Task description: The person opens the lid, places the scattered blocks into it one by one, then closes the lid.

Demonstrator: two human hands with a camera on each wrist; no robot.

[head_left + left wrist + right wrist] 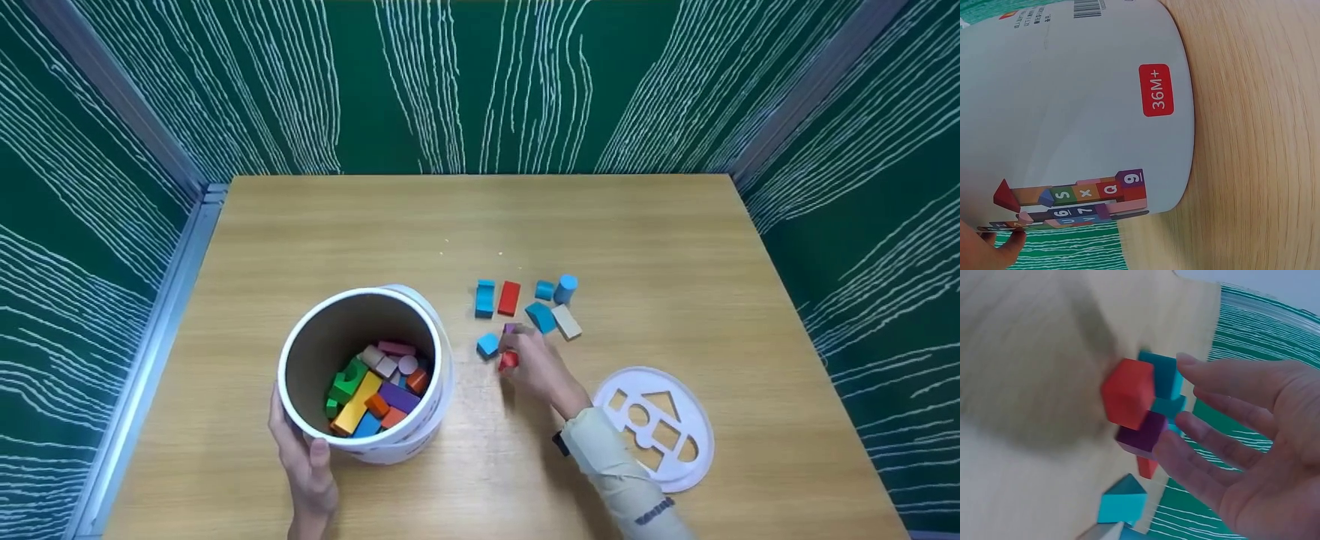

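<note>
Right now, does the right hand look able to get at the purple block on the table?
Likely yes: the right hand is open right by the purple block, and nothing appears to lie on top of it. The red block nearest the hand could crowd the grip a little.

Covered, cropped, blurred or too fine to read.
In the head view the right hand (536, 361) covers part of a purple block (510, 328), the topmost blocks (360, 403) in the bucket (405, 448) hide whatever lies beneath, and specks (500, 253) at the bucket's 1 o'clock are too small to identify. The left wrist view crops the left hand (985, 253) at 8 o'clock and leaves small lettering (1032, 19) toward 11 illegible; the right wrist view blurs a red block (1129, 394).
</note>
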